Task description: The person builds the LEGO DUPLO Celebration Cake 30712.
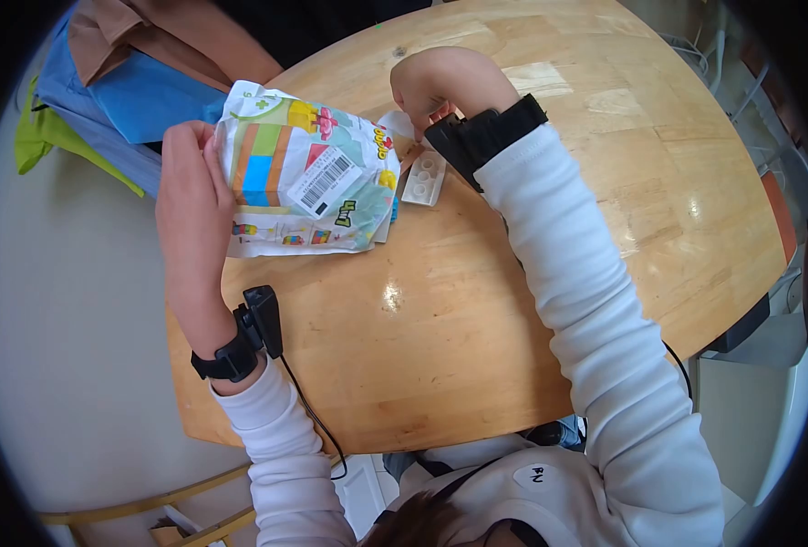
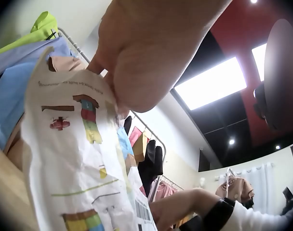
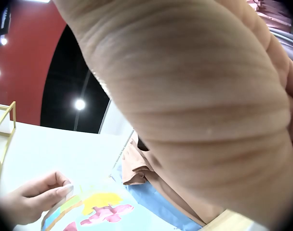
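white crinkled packet with colourful toy-brick printing (image 1: 299, 159): held up over the left edge of the pale wooden table surface (image 1: 477, 346), its left part seeming to reach past that edge in the head view.
done: judged partway along; a white rectangular plastic brick with round studs (image 1: 423, 178) lies out on the surface, just beside the packet's right end, and a small bright blue piece (image 1: 394, 211) shows by the packet's lower right corner, so some contents seem to be out already.
left to do: the packet is not set down, and its inside is hidden, so whether more pieces remain in it cannot be told.
packet's facing: the side with the white barcode label (image 1: 324, 184) is turned up towards the head camera; the opposite printed side shows in the left wrist view, so the packet looks tilted, not flat on the surface.
packet's long axis: hard to judge with the tilt, but seemingly left to right, from one hand towards the other.
left hand (image 1: 192, 180): pinches the packet's left border between thumb and fingers.
right hand (image 1: 448, 77): bent downward near the packet's upper right corner; its fingertips are mostly hidden, so i cannot tell whether it grips anything.
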Demonstrator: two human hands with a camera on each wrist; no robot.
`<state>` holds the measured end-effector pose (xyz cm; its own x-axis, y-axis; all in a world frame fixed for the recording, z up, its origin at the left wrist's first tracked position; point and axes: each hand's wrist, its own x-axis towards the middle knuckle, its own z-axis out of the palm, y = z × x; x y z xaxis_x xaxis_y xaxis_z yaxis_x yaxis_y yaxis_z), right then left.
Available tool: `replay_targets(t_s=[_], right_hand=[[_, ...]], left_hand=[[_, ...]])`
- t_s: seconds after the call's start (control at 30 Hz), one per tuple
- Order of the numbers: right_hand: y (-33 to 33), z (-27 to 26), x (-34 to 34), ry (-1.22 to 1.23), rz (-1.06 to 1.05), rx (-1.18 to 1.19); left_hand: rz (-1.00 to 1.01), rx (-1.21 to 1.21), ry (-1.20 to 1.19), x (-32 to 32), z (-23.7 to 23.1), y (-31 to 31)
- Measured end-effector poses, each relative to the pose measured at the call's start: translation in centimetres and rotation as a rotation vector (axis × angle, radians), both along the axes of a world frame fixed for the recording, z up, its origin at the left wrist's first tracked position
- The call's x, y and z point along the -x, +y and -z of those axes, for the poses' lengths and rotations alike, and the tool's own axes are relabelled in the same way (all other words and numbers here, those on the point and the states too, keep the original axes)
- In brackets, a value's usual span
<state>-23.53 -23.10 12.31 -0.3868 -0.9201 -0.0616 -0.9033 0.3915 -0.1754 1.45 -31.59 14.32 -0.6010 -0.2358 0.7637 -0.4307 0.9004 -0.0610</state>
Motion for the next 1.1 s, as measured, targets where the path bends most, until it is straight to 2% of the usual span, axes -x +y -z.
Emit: replay_targets(t_s=[0.13,0.2,0.23,0.4,0.43,0.5,0.63,0.73,0.77,0.83,0.87,0.93,0.97,1.03,1.1], right_hand=[[0.5,0.1,-0.6,0.083,0.012,0.011],[0.3,1.1,-0.1,0.096,-0.026,0.269],[0.7,1.6,-0.1,0.096,-0.026,0.264],[6.3,3.5,-1.5,0.320,-0.336,0.861],[6.2,1.9,-1.6,0.313,-0.333,0.861],[6.0,-2.4,-2.3,-0.008,-0.147,0.248],[6.5,-2.5,-1.5,0.035,-0.243,0.200],[6.8,-1.8,-0.2,-0.060,-0.383,0.265],[6.3,-1.5,-0.5,-0.180,-0.446,0.352],[4.5,-1.7,-1.5,-0.327,-0.526,0.461],[4.5,-2.1,-1.8,-0.328,-0.534,0.468],[4.6,-3.1,-2.7,-0.379,-0.446,0.341],[3.1,-2.3,-2.9,-0.288,-0.361,0.370],[2.1,-2.0,-2.8,-0.179,-0.342,0.218],[0.9,-1.2,-3.4,-0.095,-0.321,0.131]], left_hand=[[-0.018,0.045,0.004,-0.2,0.0,0.0],[0.019,0.070,0.030,-0.6,0.2,0.0],[0.020,0.065,0.029,-0.8,0.5,-0.3],[0.025,0.100,0.112,-1.5,1.4,-0.9],[0.014,0.089,0.129,-1.5,1.5,-0.8],[0.011,0.141,0.137,-1.5,1.1,-0.5],[0.004,0.188,0.157,-1.6,1.1,-0.7],[-0.083,0.092,0.260,-2.3,1.3,-1.5],[-0.087,0.095,0.260,-3.7,1.4,-3.0],[-0.015,-0.103,0.416,-7.4,1.4,-7.7],[-0.020,-0.094,0.416,-8.7,1.4,-9.2],[0.280,-0.551,0.700,-10.8,1.8,-11.9],[0.314,-0.693,0.772,-11.6,2.0,-12.8],[0.176,-0.868,0.776,-13.5,2.2,-13.8],[-0.036,-0.973,0.653,-15.9,2.9,-14.4]])
